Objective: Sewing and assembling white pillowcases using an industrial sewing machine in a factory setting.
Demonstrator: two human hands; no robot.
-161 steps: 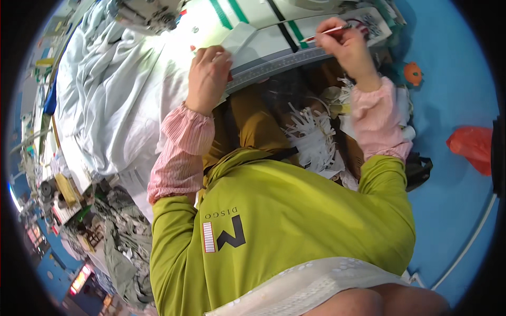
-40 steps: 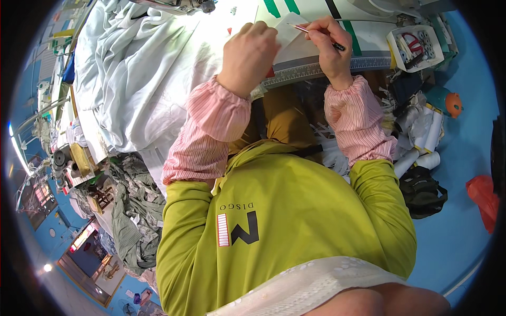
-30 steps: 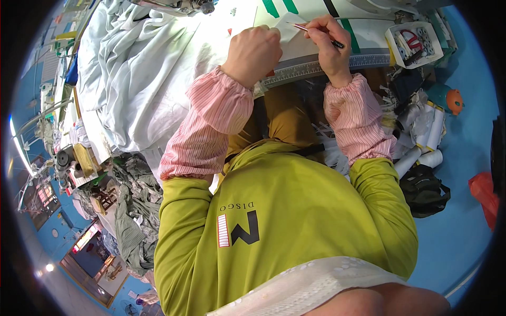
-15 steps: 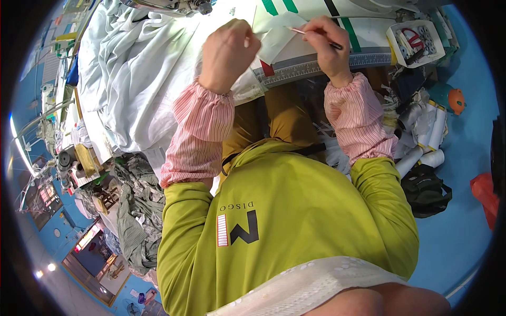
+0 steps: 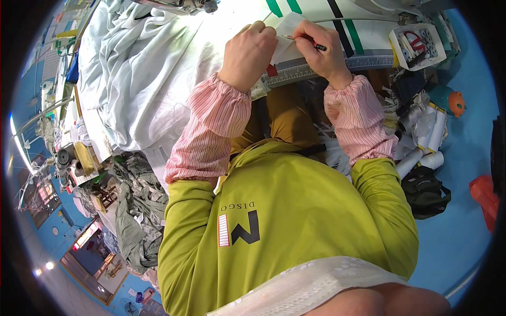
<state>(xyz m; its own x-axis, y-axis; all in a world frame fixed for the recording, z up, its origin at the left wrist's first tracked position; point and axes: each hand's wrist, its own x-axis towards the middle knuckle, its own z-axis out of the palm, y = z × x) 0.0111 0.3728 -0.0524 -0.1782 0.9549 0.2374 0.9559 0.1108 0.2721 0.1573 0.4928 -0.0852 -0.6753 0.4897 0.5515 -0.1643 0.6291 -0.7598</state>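
In my right hand [image 5: 322, 52] is a slim pen-like tool [image 5: 320, 47] with a reddish shaft and a black end. Its thin tip points left, toward my left hand [image 5: 249, 55]. That hand is closed, knuckles up, over white cloth at the table's front; its fingertips are hidden, so I cannot make out what they hold. A small pale piece of cloth or paper [image 5: 289, 25] lies between and beyond the two hands. To the left, a large heap of white fabric [image 5: 137, 73] spreads over the table and hangs off its front.
A ruler strip [image 5: 363, 62] runs along the table's front edge, with a red tab [image 5: 271, 70] on it. Green and black tape strips [image 5: 352, 36] cross the tabletop. At right stands a white box [image 5: 403, 50] of bobbins and red-handled scissors. Part of a machine [image 5: 182, 5] shows at the top.
My left hand has moved right, close to my right hand. The tool in my right hand has come slightly left and down, its tip now near the left fingers.
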